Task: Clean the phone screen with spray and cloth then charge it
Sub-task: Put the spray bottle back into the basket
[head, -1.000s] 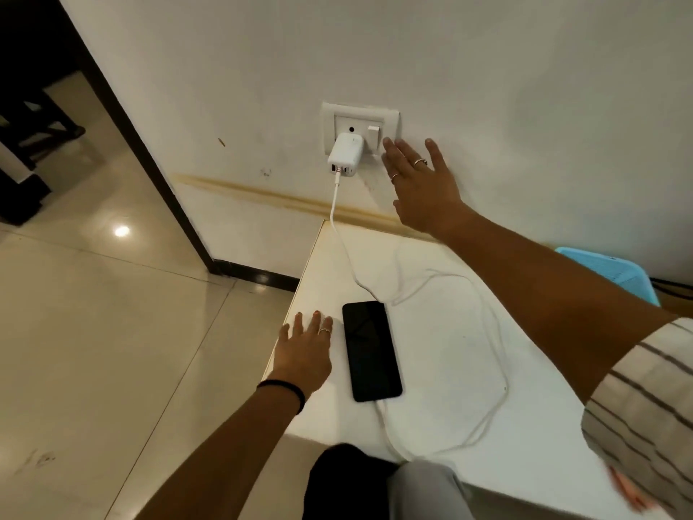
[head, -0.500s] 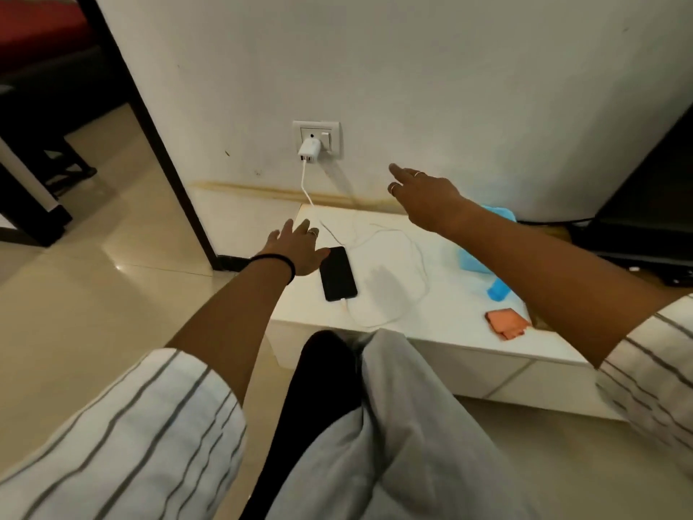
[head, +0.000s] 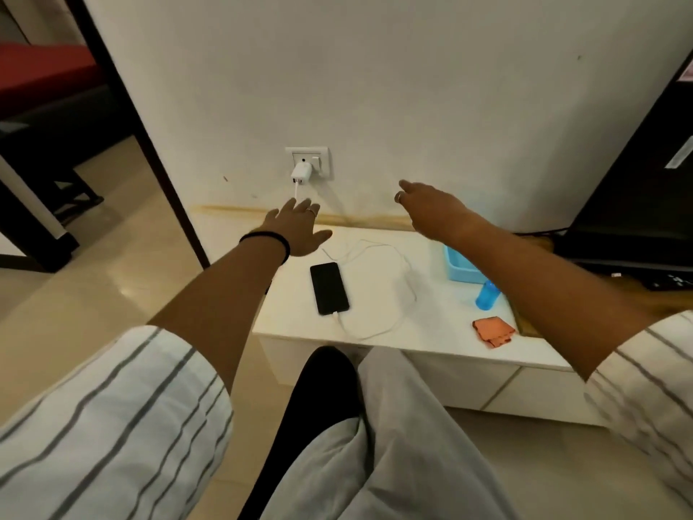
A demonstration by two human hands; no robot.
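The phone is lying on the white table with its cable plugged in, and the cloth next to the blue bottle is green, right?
Almost. The phone does lie on the white table with its cable plugged in, but the head view shows the cloth by the blue bottle is orange, not green.

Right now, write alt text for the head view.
A black phone lies on a white table, plugged by a white cable into a wall charger. Both hands, left hand and right hand, hover open above; an orange cloth and blue bottle sit right.
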